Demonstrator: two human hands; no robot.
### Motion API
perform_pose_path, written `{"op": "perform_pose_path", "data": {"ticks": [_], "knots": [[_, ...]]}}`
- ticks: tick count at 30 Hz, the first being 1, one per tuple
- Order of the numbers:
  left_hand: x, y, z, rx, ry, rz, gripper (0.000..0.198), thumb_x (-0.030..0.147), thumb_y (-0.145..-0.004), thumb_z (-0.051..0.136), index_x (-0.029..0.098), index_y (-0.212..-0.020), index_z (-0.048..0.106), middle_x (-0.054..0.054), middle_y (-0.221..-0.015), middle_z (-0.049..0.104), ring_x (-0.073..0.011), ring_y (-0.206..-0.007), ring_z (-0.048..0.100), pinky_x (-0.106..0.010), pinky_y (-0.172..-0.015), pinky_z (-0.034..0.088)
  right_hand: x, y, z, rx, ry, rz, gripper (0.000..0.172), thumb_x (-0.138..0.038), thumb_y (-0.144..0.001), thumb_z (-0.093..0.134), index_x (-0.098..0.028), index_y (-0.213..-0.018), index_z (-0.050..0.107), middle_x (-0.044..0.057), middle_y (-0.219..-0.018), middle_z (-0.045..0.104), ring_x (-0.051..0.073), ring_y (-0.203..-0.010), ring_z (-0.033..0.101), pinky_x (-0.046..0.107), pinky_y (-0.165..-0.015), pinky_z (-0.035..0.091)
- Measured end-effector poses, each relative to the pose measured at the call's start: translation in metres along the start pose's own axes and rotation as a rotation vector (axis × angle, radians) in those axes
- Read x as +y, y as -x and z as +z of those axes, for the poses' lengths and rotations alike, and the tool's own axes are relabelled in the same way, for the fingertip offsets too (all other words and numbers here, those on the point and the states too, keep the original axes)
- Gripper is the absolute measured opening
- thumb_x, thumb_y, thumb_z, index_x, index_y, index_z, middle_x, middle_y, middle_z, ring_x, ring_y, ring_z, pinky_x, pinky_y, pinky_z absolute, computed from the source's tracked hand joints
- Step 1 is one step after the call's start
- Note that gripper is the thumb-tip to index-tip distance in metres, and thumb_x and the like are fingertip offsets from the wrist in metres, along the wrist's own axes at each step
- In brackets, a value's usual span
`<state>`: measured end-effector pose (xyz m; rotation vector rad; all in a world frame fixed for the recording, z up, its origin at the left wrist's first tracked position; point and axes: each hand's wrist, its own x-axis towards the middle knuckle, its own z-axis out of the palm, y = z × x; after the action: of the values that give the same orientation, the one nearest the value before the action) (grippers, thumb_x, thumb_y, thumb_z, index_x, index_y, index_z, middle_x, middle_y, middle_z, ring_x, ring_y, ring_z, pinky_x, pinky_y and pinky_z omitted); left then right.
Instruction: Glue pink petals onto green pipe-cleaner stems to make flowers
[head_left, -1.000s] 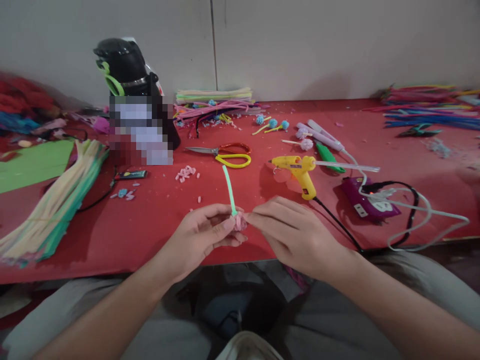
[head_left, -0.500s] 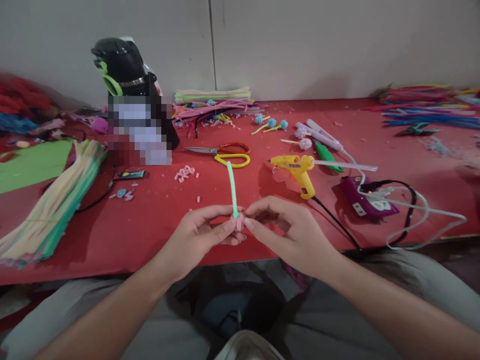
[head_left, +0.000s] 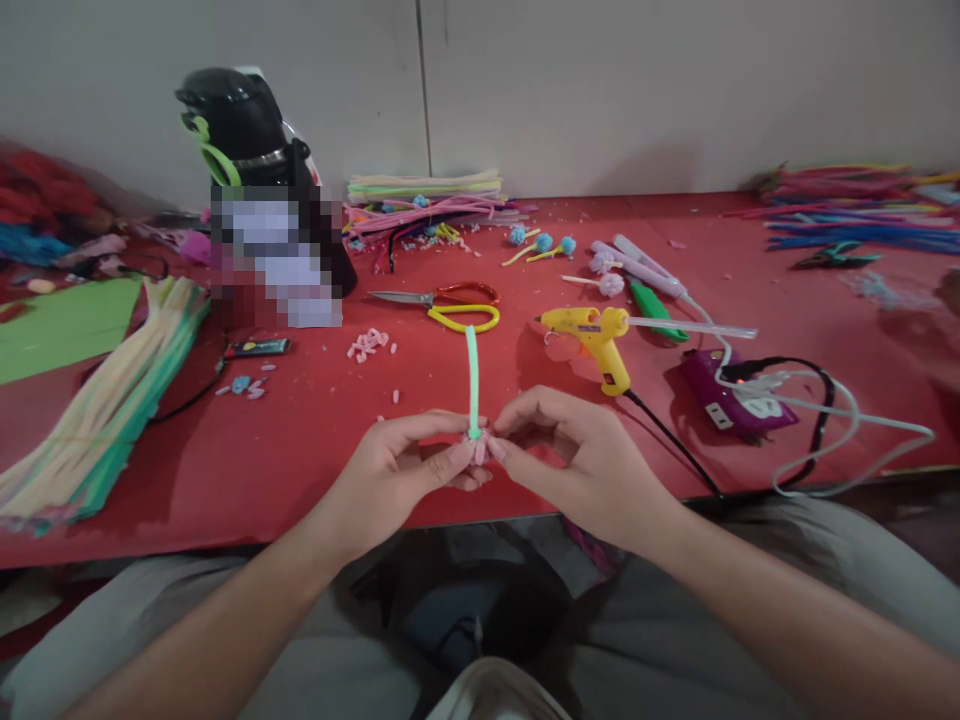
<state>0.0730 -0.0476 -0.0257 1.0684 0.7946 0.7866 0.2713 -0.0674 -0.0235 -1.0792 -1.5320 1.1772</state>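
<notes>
At the lower centre of the frame, the left hand [head_left: 405, 470] pinches a pink cluster [head_left: 480, 453] at the foot of an upright green pipe-cleaner stem [head_left: 473, 380]; the right hand [head_left: 574, 445] narrows thumb and forefinger on its right edge. This looks like shaping or pressing its pieces, calling next for a steady left hold and light right fingertips. Both forearms slant in from the bottom corners, fingers curled.

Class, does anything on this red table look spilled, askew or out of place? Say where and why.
A pink bit lies between the pink heap and the left hand, as if strayed. The white cord sprawls in loose loops at the right of the table, looking untidy. Nothing appears damaged.
</notes>
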Motion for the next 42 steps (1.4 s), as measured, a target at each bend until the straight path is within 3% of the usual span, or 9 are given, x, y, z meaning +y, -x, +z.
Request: {"op": "perform_pose_path", "data": {"ticks": [10, 16, 21, 24, 27, 30, 34, 39, 42], "knots": [[-0.002, 0.002, -0.004, -0.012, -0.016, -0.011, 0.013, 0.023, -0.087, 0.076, 0.021, -0.099, 0.080, -0.002, -0.090, 0.075, -0.0107, -0.078, 0.072, -0.019, -0.076, 0.062, -0.005, -0.003, -0.008, -0.043, 0.013, 0.059, 0.011, -0.027, -0.088, 0.068, -0.018, -0.094, 0.064, 0.003, -0.089, 0.071, 0.014, -0.081, 0.068, 0.026, -0.075, 0.056], [-0.002, 0.001, -0.007, 0.053, 0.096, -0.015, 0.021, 0.030, -0.083, 0.080, 0.022, -0.102, 0.080, -0.006, -0.100, 0.077, -0.0128, -0.079, 0.074, -0.019, -0.073, 0.061, -0.002, -0.011, -0.067, -0.165, 0.615, 0.181, 0.027, -0.040, -0.097, 0.050, -0.021, -0.082, 0.062, 0.002, -0.074, 0.067, 0.016, -0.067, 0.061, 0.029, -0.063, 0.046], [0.003, 0.000, -0.005, 0.093, 0.020, -0.018, 0.021, 0.026, -0.080, 0.082, 0.020, -0.099, 0.080, -0.006, -0.102, 0.076, -0.0087, -0.072, 0.069, -0.015, -0.064, 0.058, 0.018, -0.019, -0.126, -0.207, 1.123, 0.439, 0.050, -0.058, -0.092, 0.048, -0.022, -0.058, 0.051, 0.005, -0.058, 0.060, 0.019, -0.054, 0.053, 0.033, -0.056, 0.034], [0.002, 0.000, -0.005, 0.110, -0.008, -0.010, 0.018, 0.024, -0.081, 0.082, 0.020, -0.098, 0.080, -0.006, -0.099, 0.077, -0.0082, -0.071, 0.067, -0.015, -0.063, 0.057, 0.025, -0.028, -0.142, -0.081, 1.220, 0.579, 0.059, -0.076, -0.082, 0.052, -0.022, -0.057, 0.050, 0.005, -0.056, 0.059, 0.020, -0.055, 0.055, 0.034, -0.056, 0.034], [-0.001, 0.000, -0.007, 0.103, -0.024, 0.005, 0.019, 0.025, -0.081, 0.081, 0.019, -0.099, 0.080, -0.006, -0.098, 0.077, -0.0093, -0.073, 0.068, -0.017, -0.065, 0.058, 0.033, -0.041, -0.142, 0.109, 1.169, 0.513, 0.057, -0.078, -0.072, 0.063, -0.021, -0.077, 0.062, 0.010, -0.080, 0.071, 0.026, -0.074, 0.064, 0.035, -0.064, 0.042], [-0.002, 0.001, -0.008, 0.109, -0.032, 0.013, 0.021, 0.025, -0.081, 0.082, 0.020, -0.101, 0.080, -0.007, -0.101, 0.078, -0.0096, -0.073, 0.069, -0.017, -0.067, 0.059, 0.038, -0.051, -0.134, 0.151, 1.055, 0.435, 0.056, -0.073, -0.072, 0.067, -0.019, -0.090, 0.067, 0.013, -0.098, 0.074, 0.028, -0.087, 0.066, 0.037, -0.075, 0.046], [0.001, 0.001, -0.007, 0.099, 0.036, -0.003, 0.025, 0.027, -0.080, 0.082, 0.020, -0.104, 0.080, -0.007, -0.105, 0.078, -0.0125, -0.080, 0.072, -0.019, -0.073, 0.061, 0.046, -0.061, -0.117, 0.118, 0.833, 0.312, 0.045, -0.062, -0.077, 0.068, -0.019, -0.087, 0.068, 0.010, -0.090, 0.074, 0.025, -0.081, 0.067, 0.035, -0.075, 0.048], [0.003, 0.000, -0.007, 0.121, 0.080, 0.014, 0.022, 0.027, -0.082, 0.080, 0.019, -0.102, 0.079, -0.008, -0.105, 0.077, -0.0158, -0.083, 0.075, -0.023, -0.077, 0.063, 0.058, -0.072, -0.097, 0.327, 0.609, 0.211, 0.034, -0.046, -0.073, 0.071, -0.015, -0.088, 0.068, 0.006, -0.080, 0.069, 0.023, -0.074, 0.064, 0.036, -0.068, 0.049], [0.002, 0.000, -0.010, 0.146, 0.005, 0.044, 0.022, 0.027, -0.082, 0.080, 0.020, -0.103, 0.078, -0.007, -0.108, 0.076, -0.0160, -0.083, 0.075, -0.025, -0.079, 0.063, 0.051, -0.069, -0.087, 0.313, 0.436, 0.091, 0.024, -0.037, -0.076, 0.069, -0.016, -0.088, 0.067, 0.005, -0.082, 0.070, 0.021, -0.074, 0.064, 0.036, -0.070, 0.051]]}}
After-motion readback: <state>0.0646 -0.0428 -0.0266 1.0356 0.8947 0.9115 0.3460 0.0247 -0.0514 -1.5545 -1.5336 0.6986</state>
